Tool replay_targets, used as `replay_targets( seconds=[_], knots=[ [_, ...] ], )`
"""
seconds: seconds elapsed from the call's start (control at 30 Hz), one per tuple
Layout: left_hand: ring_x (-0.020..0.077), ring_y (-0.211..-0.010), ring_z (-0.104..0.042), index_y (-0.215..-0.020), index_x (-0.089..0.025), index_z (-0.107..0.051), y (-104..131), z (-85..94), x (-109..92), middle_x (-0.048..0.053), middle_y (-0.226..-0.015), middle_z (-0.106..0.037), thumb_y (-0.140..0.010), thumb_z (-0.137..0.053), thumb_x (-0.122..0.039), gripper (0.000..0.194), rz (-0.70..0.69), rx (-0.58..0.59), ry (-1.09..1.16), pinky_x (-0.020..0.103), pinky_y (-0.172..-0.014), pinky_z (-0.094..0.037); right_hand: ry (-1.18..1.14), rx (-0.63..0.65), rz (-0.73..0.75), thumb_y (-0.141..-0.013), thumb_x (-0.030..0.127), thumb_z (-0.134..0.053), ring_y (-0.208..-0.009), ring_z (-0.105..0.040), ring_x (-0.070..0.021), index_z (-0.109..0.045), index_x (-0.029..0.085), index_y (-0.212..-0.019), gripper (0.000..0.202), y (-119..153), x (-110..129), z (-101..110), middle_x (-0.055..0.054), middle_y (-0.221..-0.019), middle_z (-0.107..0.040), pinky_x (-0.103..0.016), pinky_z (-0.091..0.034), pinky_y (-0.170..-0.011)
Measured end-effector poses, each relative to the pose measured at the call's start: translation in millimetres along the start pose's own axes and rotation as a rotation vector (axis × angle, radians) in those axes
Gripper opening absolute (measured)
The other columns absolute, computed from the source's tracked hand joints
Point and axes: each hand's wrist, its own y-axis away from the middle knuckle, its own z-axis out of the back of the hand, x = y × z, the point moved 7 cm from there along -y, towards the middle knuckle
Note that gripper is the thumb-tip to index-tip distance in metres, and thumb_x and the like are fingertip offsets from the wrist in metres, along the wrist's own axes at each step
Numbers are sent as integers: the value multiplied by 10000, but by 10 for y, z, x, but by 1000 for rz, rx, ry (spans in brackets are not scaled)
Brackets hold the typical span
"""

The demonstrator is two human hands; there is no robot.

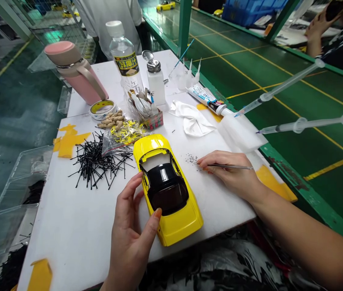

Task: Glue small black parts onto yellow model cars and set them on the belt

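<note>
White tabletop (74, 226), yellow car (168, 188), axis slanting away left

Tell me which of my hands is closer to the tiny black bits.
Right. Your right hand is just beside the tiny black bits, holding tweezers toward them; your left hand is farther off, across the yellow car from them.

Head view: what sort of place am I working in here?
Probably a model-car assembly workshop: a yellow model car body on the worktop, tweezers in the right hand by scattered tiny black parts, and another yellow car in the background.
</note>
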Motion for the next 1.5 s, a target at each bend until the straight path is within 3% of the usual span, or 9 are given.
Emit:
replay_targets(
  seconds=[0.27, 0.5, 0.7, 0.9, 1.17, 1.4, 1.5],
  knots=[
    [284, -1556, -490, -1461, -399, -602, -19, 23, 38, 21, -1656, -522, -955, -793, -363, 542, 3, -7, 9, 386, -1239, -511, -27, -16, -47, -973, 198, -722, -901, -799, -220, -833, 246, -928, 129, -5, -8, 8, -52, -996, -844, -365, -644, -832],
    [234, -1538, -508, -1480, -416, -581, -7, 17, 30, 5, -1641, -536, -977, -770, -349, 542, -19, 11, -4, 267, -1151, -557, -20, 0, -34, -975, 205, -726, -910, -796, -216, -831, 249, -920, 127, -10, -11, -7, -46, -1000, -841, -356, -640, -839],
    [233, -1532, -518, -1481, -417, -577, -16, 16, 32, 8, -1638, -540, -981, -765, -339, 540, -26, 16, -7, 266, -1138, -566, -17, -1, -37, -982, 231, -720, -909, -799, -219, -830, 243, -905, 135, -22, -4, -5, -51, -993, -842, -355, -644, -840],
    [281, -1553, -492, -1471, -408, -585, 1, 28, 36, 26, -1640, -536, -961, -787, -352, 552, -6, 5, -2, 385, -1240, -508, -21, -4, -38, -972, 228, -729, -891, -803, -221, -830, 249, -889, 132, -33, 1, -6, -48, -971, -844, -355, -648, -816],
    [265, -1578, -452, -1488, -409, -567, -9, 19, 55, 15, -1649, -517, -969, -778, -353, 563, -14, 11, -9, 373, -1259, -481, -3, -14, -43, -960, 222, -732, -882, -811, -234, -828, 271, -862, 145, -33, 124, 21, -38, -956, -848, -375, -659, -819],
    [223, -1578, -441, -1489, -432, -561, -3, 35, 69, -9, -1650, -509, -980, -769, -353, 556, -7, 15, -21, 304, -1239, -476, -38, -2, -181, -913, 220, -731, -819, -790, -226, -847, 242, -864, 127, -11, 51, -4, -44, -907, -842, -352, -633, -724],
    [238, -1582, -437, -1483, -420, -568, 3, 33, 61, 1, -1647, -514, -972, -777, -357, 555, -9, 11, -20, 329, -1247, -476, -70, -14, -221, -896, 238, -738, -798, -778, -221, -852, 240, -852, 123, 0, -7, -2, -45, -893, -839, -355, -637, -727]
  ],
)
